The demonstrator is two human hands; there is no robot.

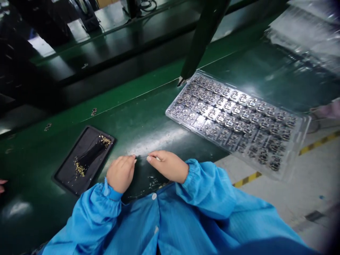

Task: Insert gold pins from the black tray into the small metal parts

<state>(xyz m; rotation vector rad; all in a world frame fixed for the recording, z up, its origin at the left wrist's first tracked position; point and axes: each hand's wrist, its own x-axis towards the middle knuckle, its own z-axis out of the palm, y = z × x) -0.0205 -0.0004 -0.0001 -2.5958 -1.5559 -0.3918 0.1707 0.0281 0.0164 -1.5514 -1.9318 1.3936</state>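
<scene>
At the workbench's (148,115) left end, another person's fingertips (2,186) just show. Next comes a black tray (66,175), skewed on the green surface, with a bundle of black wires (91,153) inside, gold ends at both tips. The bundle's long axis runs from near the tray's left side towards its far right corner. Two small metal parts (94,112) lie beyond the far rim.

Just right of that tray, and nearer to it than its partner, is the left hand (122,171), fingers curled, thumb and forefinger pinched together. From that pinch a thin dark wire (141,157) spans the short gap rightward, near the bench's front edge, to the right hand (168,166), closed in a pinch too, a small white piece (158,158) showing beside the thumb; I can't tell what it is.

Further right, a clear tray (299,145) full of circuit boards (231,122) overhangs the front edge with its near right corner. A dark post (200,44) stands at its far left corner, seemingly out of the hands' way.
</scene>
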